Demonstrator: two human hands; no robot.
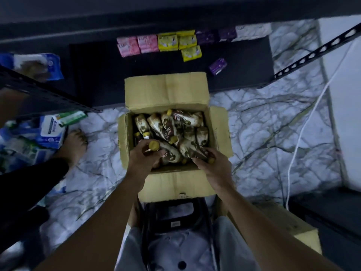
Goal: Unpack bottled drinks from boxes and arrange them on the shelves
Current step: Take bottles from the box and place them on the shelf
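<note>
An open, creased tan cardboard box [166, 90] sits on a white, grey-veined marble-look floor [254, 118]. It holds jumbled glossy brown-labelled bottles with yellow caps [183, 118]. Both arms reach down into it: the left hand [143, 159] curls round one bottle's neck, and the right hand [213, 167] clasps another's.

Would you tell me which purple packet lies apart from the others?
The tilted purple packet nearest the cardboard box; the other purple packets sit in the back row.

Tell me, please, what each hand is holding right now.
Left hand: grips a yellow-capped bottle in the box.
Right hand: grips a second bottle near its cap.
</note>
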